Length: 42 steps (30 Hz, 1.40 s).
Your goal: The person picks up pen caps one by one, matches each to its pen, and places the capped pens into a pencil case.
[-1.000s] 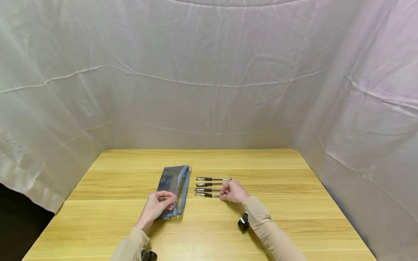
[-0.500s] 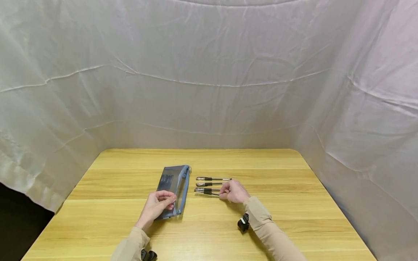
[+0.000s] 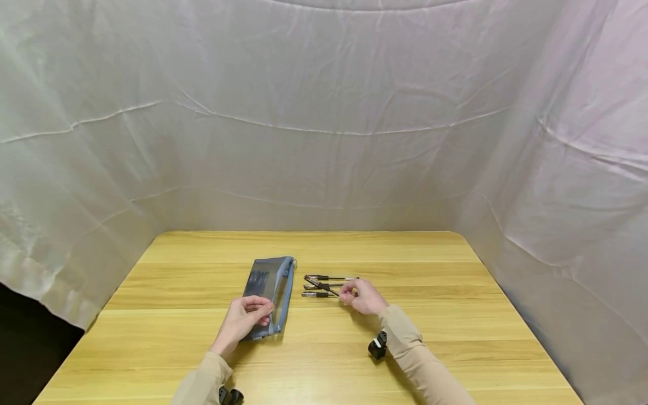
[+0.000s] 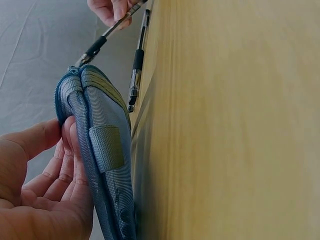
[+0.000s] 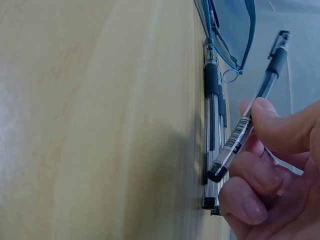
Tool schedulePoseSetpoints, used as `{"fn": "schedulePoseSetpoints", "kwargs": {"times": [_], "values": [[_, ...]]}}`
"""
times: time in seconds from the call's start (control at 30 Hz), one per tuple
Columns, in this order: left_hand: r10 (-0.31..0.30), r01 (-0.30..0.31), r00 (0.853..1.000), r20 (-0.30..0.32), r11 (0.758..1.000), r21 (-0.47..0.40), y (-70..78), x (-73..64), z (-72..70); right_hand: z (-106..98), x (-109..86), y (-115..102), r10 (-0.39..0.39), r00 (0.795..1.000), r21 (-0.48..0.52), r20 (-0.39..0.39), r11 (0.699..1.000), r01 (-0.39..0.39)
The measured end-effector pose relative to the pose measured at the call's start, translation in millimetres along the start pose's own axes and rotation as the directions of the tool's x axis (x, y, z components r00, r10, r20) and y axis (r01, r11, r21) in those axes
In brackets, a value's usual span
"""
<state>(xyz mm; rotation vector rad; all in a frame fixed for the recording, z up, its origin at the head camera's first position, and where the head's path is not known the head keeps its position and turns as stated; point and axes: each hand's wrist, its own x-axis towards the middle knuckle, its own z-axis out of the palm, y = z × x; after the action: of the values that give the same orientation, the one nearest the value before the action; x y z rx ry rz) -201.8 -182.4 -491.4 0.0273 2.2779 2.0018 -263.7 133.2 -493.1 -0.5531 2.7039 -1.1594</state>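
Note:
A grey-blue translucent zip pouch point(image 3: 265, 270) lies at the left of centre, its zip edge parted. My left hand point(image 3: 243, 319) holds that edge near its front end, thumb on one side and fingers on the other in the left wrist view. My right hand point(image 3: 362, 297) pinches a clear gel pen point(image 5: 240, 132) with a black grip between thumb and fingers. The pen is tilted, capped end up and toward the pouch, raised over the table. Under it three similar pens point(image 3: 315, 294) lie side by side, partly hidden by the right hand in the head view.
Dark elongated shapes point(image 3: 257, 281) show through the pouch's wall. A small metal ring point(image 5: 230, 76) hangs at the zip's far end. The wooden table point(image 3: 405, 360) is enclosed by pale hanging cloth point(image 3: 324, 169) at the back and sides.
My right hand has lifted the nearest pen off the table and swung its capped end away from me, across the other pens. My left hand and the pouch have stayed put.

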Motion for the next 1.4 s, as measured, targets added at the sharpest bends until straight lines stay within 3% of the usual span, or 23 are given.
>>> {"fn": "schedulePoseSetpoints", "kwargs": {"times": [0.3,0.47,0.73,1.07,1.2,1.4], "values": [[0.006,-0.006,1.000,-0.001,1.000,0.005,0.2,-0.5,-0.6,-2.2,0.2,1.6,-0.066,0.997,0.087,0.044,0.994,0.062],[0.006,-0.006,1.000,-0.001,1.000,0.007,1.1,-1.4,-0.5,-2.3,-0.3,1.7,-0.088,0.996,0.053,0.027,0.995,0.087],[0.006,-0.006,1.000,0.015,1.000,0.005,2.7,-3.2,-0.4,-0.5,-1.8,-1.7,-0.020,1.000,0.053,-0.003,0.998,0.020],[0.013,-0.013,1.000,0.003,1.000,0.009,2.4,-2.6,-0.5,-1.4,0.2,-2.8,-0.036,0.997,0.167,0.071,0.986,0.024],[0.015,-0.015,1.000,0.003,1.000,0.012,2.3,-2.3,-0.4,0.4,-0.1,-4.1,-0.015,0.992,0.298,0.123,0.954,-0.022],[0.011,-0.011,1.000,0.001,1.000,0.003,3.0,-3.0,0.0,5.1,1.6,-8.4,0.049,0.983,0.480,0.175,0.868,-0.128]]}}
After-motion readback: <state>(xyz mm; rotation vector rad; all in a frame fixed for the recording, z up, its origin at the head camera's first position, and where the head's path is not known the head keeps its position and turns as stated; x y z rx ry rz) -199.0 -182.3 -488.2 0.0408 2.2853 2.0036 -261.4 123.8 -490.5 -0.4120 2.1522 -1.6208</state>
